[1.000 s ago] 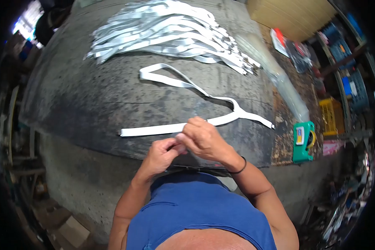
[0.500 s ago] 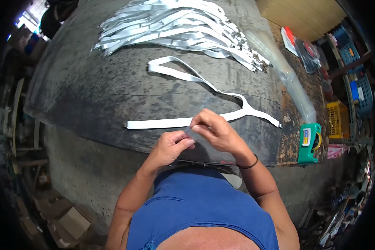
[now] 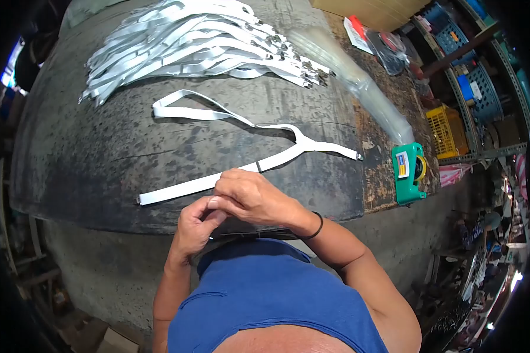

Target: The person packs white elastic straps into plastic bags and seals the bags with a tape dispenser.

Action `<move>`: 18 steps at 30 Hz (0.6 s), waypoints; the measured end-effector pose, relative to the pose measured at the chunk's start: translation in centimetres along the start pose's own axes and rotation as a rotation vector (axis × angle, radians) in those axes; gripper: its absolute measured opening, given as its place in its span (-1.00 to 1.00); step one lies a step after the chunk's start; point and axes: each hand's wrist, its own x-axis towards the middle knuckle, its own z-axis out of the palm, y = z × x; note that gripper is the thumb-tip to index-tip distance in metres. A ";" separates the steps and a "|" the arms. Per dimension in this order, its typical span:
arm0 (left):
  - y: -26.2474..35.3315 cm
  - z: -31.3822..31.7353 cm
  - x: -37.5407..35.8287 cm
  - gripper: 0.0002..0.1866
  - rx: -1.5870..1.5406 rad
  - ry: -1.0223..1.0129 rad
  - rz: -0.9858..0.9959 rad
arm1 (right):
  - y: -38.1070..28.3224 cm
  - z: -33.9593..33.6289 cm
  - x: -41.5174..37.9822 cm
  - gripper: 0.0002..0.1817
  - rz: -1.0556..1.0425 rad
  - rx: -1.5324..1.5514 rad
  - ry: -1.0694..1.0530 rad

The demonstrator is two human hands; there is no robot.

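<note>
A pair of white Y-shaped suspenders (image 3: 277, 157) lies spread on the dark worktable (image 3: 88, 159), with metal clips at its strap ends and a dark slider on the lower strap. My right hand (image 3: 247, 197) is closed just in front of that strap and covers part of it. Close against its fingertips is my left hand (image 3: 195, 226), thumb and fingers pinched together. Whatever lies between the fingers is hidden. Behind the single pair, many more white suspenders (image 3: 188, 44) are heaped with their clips bunched at the right.
A clear plastic roll or sleeve (image 3: 374, 100) lies along the right side of the table. A green tape dispenser (image 3: 407, 175) stands at the right edge. Beyond are a yellow crate (image 3: 446, 130), blue baskets (image 3: 483, 97) on shelving, and a cardboard box (image 3: 377, 13).
The view has shifted, so the table contents appear further left. My hands have come closer together; a small translucent piece seen between them earlier is now hidden. The suspenders lie as before.
</note>
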 end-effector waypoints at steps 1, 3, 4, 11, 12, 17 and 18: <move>-0.2 -0.1 -0.1 -0.77 -0.003 -0.012 0.002 | 0.1 0.2 0.0 -0.82 0.007 -0.008 0.006; -0.3 -0.2 0.0 -0.80 -0.109 -0.024 0.003 | 0.3 0.4 -0.1 -0.81 -0.031 0.011 0.049; -0.1 -0.2 -0.1 -0.83 -0.066 0.006 0.003 | 0.0 0.1 -0.3 -0.83 0.016 0.083 0.047; -1.3 -0.9 -0.9 -0.87 0.064 0.055 0.057 | 9.2 -9.0 -5.9 -0.81 0.156 -0.424 0.373; -1.6 -0.9 -0.9 -0.87 0.026 0.082 0.033 | 11.6 -9.8 -7.8 -0.76 0.213 -0.547 0.444; -2.3 -0.2 -0.2 -0.89 0.018 0.108 -0.011 | 14.5 -10.3 -11.0 -0.59 0.271 -0.717 0.342; -2.2 0.0 -0.1 -0.89 0.043 0.112 -0.001 | 14.5 -10.2 -11.0 -0.57 0.253 -0.660 0.324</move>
